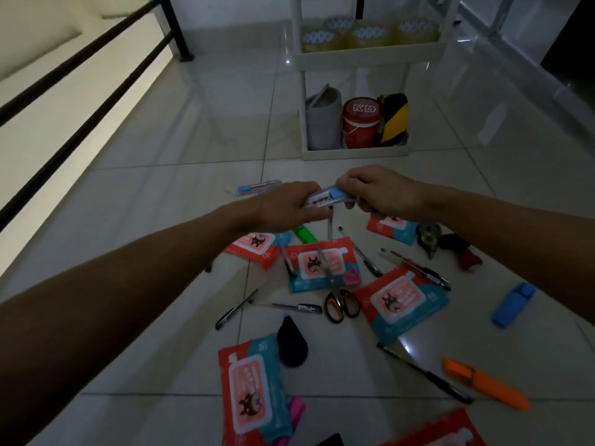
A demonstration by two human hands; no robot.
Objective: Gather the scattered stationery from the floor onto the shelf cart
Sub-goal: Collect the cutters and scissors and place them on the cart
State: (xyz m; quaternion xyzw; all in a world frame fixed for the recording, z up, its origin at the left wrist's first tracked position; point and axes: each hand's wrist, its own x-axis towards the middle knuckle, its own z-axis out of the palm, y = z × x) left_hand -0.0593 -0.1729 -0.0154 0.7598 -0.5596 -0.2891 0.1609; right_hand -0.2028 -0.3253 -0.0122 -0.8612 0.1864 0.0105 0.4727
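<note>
Arms reach forward over the floor clutter. I see my left hand [283,206] and right hand [383,194] both pinching one blue-slider cutter [328,197] between them, held above the wipe packs [322,263]. Beyond stands the cart [354,152]; its red tape roll [362,122] reads "KD".

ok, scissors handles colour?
Orange with black, the scissors on the floor; head view.

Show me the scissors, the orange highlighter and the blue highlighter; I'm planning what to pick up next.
scissors [342,305]: head view, on the orange-lined handle loops.
orange highlighter [486,383]: head view, on the middle of its body.
blue highlighter [512,305]: head view, on the middle of its body.
</note>
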